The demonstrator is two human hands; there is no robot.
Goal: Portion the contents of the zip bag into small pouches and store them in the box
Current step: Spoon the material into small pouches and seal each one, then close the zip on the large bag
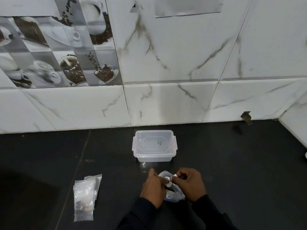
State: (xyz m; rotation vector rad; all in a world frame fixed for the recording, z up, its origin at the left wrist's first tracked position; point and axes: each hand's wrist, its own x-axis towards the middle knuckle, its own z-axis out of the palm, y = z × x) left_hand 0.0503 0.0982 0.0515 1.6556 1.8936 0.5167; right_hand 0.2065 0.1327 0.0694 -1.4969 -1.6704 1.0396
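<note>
A clear plastic box (154, 145) with its lid on stands on the black counter, near the wall. In front of it, my left hand (153, 188) and my right hand (189, 184) both pinch the top of a clear zip bag (176, 195) that holds small white and dark pieces. The hands hide most of the bag. A pile of small clear pouches (85, 195) lies to the left, the front one holding a few dark and light bits.
The black counter (232, 163) runs to a white marble-tiled wall (174, 63) at the back and a wall corner at the right. Coffee-patterned tiles (54, 52) cover the upper left wall. A small white object (305, 155) shows at the right edge.
</note>
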